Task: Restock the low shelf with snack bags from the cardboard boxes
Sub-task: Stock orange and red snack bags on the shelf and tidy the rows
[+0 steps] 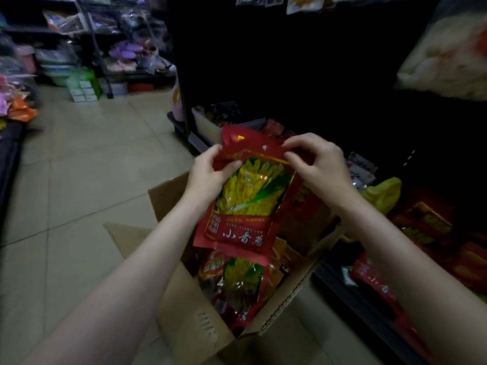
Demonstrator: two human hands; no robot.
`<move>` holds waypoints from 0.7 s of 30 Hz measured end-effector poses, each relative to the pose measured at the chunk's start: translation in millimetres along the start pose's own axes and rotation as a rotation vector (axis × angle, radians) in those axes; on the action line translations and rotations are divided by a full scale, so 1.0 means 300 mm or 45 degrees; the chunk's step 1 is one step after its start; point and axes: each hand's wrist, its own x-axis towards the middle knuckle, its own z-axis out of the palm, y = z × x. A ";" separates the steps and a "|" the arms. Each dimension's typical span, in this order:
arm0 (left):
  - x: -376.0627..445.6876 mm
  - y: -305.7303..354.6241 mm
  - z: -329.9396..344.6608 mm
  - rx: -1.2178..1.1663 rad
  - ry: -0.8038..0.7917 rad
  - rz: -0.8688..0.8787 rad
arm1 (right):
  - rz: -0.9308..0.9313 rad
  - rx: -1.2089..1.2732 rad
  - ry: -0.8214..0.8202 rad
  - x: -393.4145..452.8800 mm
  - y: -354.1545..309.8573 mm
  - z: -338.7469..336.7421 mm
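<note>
an open cardboard box point(189, 320) stood on the tiled floor point(79, 180) beside the dark low shelf point(369, 320), with more snack bags inside. above it a red snack bag point(245, 196) hung upright, the left hand point(208, 172) gripping its upper left edge and the right hand point(316, 162) pinching its top right corner.

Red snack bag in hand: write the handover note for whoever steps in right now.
Left hand: grips the left edge of the red snack bag, thumb on its front.
Right hand: fingers pinch the bag's top edge.
The bag is held upright above the open cardboard box on the floor.
Done: this bag is lifted out; some red bags already lie on the low shelf to the right.
Left: place this bag on the shelf; more bags of the same kind remain in the box.
</note>
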 end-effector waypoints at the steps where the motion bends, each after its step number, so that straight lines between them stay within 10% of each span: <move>1: 0.040 0.059 0.027 -0.029 -0.001 0.048 | 0.065 -0.082 0.106 0.015 0.024 -0.056; 5: 0.143 0.246 0.178 -0.215 0.014 0.098 | 0.742 -0.100 0.371 -0.008 0.166 -0.275; 10: 0.145 0.330 0.479 -0.568 -0.236 -0.208 | 1.384 1.014 0.409 -0.153 0.286 -0.465; 16: -0.013 0.292 0.935 -0.672 -0.652 -0.505 | 1.389 1.285 0.906 -0.419 0.432 -0.715; 21: -0.116 0.161 1.154 -0.655 -0.761 -0.778 | 1.439 1.334 0.867 -0.615 0.517 -0.797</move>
